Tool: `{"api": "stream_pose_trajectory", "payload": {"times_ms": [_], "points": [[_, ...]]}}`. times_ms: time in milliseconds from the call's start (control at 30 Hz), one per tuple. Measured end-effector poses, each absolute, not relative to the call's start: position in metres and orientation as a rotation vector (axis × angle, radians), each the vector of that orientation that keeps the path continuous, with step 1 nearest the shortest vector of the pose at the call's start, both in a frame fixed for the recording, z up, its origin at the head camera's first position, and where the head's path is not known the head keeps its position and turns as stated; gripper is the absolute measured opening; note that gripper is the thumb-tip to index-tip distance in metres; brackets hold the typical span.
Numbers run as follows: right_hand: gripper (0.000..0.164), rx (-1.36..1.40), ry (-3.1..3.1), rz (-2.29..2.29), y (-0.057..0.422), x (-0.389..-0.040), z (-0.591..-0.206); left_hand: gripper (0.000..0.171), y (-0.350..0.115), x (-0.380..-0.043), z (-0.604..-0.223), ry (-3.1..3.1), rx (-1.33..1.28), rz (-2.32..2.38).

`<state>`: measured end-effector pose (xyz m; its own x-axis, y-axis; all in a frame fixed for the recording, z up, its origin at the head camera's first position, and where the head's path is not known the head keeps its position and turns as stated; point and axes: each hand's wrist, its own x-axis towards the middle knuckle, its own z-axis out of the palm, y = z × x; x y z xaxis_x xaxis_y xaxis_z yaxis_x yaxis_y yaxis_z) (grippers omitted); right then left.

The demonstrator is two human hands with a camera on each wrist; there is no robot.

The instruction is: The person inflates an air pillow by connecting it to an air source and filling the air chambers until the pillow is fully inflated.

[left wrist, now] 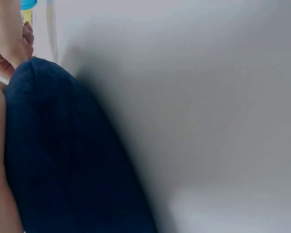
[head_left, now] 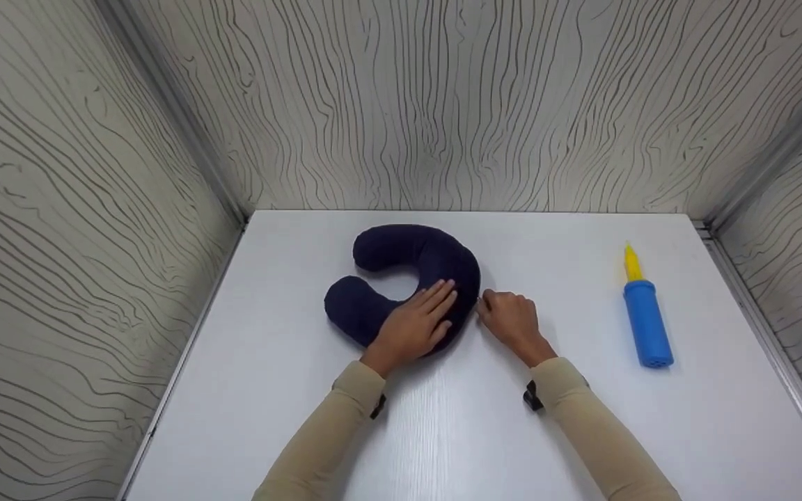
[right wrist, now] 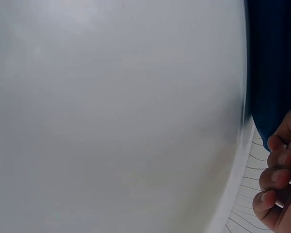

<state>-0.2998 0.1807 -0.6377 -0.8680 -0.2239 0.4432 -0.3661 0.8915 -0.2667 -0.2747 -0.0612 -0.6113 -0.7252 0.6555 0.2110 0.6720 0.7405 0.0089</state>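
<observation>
A dark navy, U-shaped neck pillow (head_left: 450,254) lies plump on the white table, its opening facing left. My left hand (head_left: 411,327) rests flat on the near side of its curve, fingers extended over the fabric. At the pillow's outer right edge, my right hand (head_left: 510,319) has curled fingers and pinches the edge between thumb and forefinger. The right wrist view shows these curled fingers (right wrist: 276,177) against the blue fabric (right wrist: 271,58). Whatever small part lies inside the pinch is hidden. In the left wrist view the pillow (left wrist: 63,145) fills the lower left.
A blue hand pump (head_left: 647,323) with a yellow nozzle (head_left: 632,263) lies on the right side of the white table (head_left: 248,390). Wood-patterned panels (head_left: 429,104) stand behind the table and at both sides.
</observation>
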Motion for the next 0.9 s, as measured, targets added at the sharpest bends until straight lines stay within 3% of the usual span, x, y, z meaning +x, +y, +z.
{"api": "stream_pose_trajectory", "payload": {"times_ms": [333, 900], "points": [[0.023, 0.439, -2.632, 0.482, 0.183, -0.294, -0.637, 0.071, -0.065, -0.275, -0.611, -2.759, -1.121, -0.175], [0.025, 0.455, -2.654, 0.496, 0.184, -0.272, -0.633, 0.071, -0.080, -0.287, -0.601, -2.674, -1.292, -0.250]]}}
